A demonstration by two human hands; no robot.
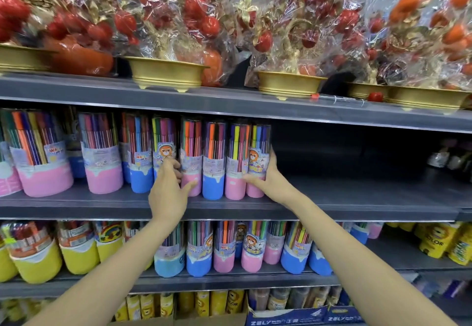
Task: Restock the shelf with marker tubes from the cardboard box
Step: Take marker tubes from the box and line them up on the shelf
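Observation:
A row of clear marker tubes with pink or blue bases stands on the grey middle shelf [357, 205]. My left hand [168, 190] curls its fingers round a tube with a bear label [163, 144] in the middle of the row. Its thumb lies across the pink base of the neighbouring tube [191, 147]. My right hand [267, 176] grips the rightmost tube [259, 144], which has a pink base. Its thumb is on the front and its fingers wrap the right side. A brown cardboard edge [178, 322] shows at the bottom of the view.
Wrapped red and orange ornament trees in gold bowls [163, 72] fill the top shelf, right above the tube tops. The shelf below holds more marker tubes [199, 251] and yellow tubes [38, 259]. A blue printed box [293, 319] sits at the bottom.

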